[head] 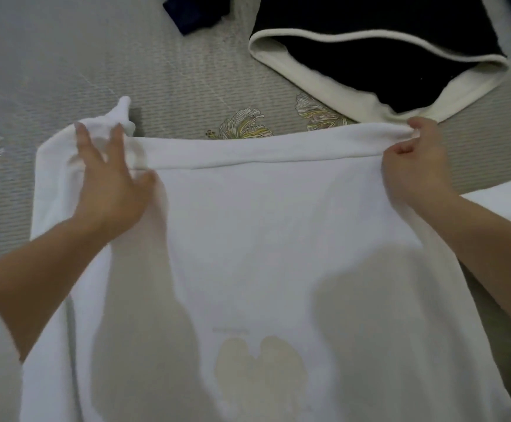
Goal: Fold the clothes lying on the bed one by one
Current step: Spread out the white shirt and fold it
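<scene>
A white sweatshirt point(248, 239) lies spread on the bed, its ribbed hem band running across the far side. My left hand point(108, 178) lies flat with spread fingers on the garment's far left corner, beside a bunched sleeve end. My right hand point(415, 166) pinches the hem band at its far right corner. A faint pale print shows through the cloth near the bottom of the view.
A black garment with cream lining point(379, 56) lies at the far right, just beyond the hem. A dark navy piece point(193, 13) sits at the top centre. The grey bedsheet point(65, 71) with flower prints extends to the left.
</scene>
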